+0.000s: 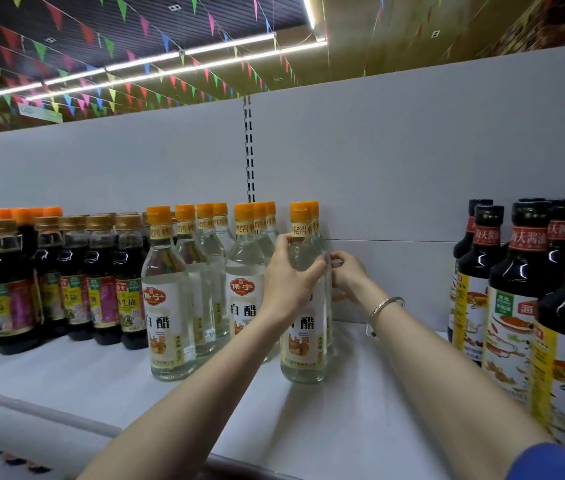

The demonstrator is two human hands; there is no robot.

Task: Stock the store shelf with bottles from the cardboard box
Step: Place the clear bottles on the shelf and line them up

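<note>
The clear bottle [303, 299] is clamped at its shoulder by the left hand [289, 275]. At 3 o'clock, the right hand [345, 277] is curled against its far side. It stands upright on the shelf [360, 393], rightmost of the clear bottles; dark bottles [523, 292] stand further right.

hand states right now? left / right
Left hand: grips the front vinegar bottle at its shoulder.
Right hand: fingers curled on the bottle behind; grip partly hidden.
</note>
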